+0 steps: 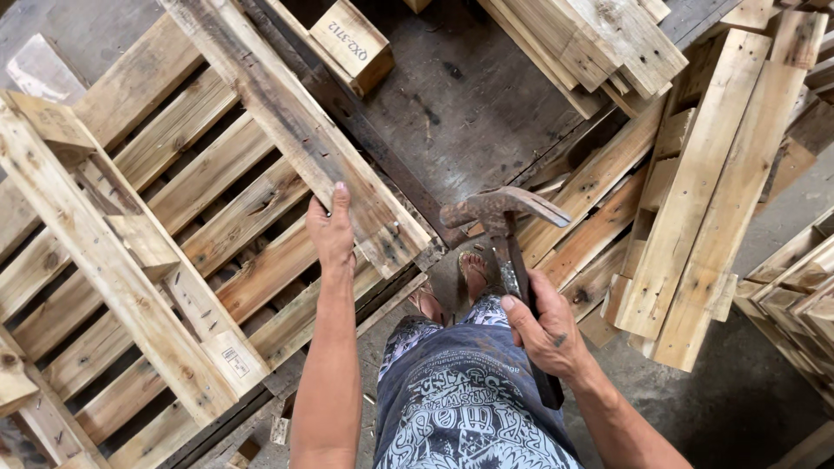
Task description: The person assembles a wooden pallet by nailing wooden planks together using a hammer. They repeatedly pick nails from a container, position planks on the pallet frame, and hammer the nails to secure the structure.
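Observation:
My left hand (332, 230) rests flat on a weathered plank (287, 113) that runs diagonally along the edge of a wooden pallet (165, 260) at my left. My right hand (546, 326) grips the dark handle of a rusty claw hammer (499, 213), whose head is raised in front of me above the floor. My feet in sandals (473, 274) stand on the grey concrete below the hammer.
Loose planks and pallet parts (712, 191) lie stacked at the right and top. A small wooden block (352, 43) sits on the floor at the top centre. More pallet pieces (795, 278) crowd the right edge. Dark concrete floor (469, 113) shows between the stacks.

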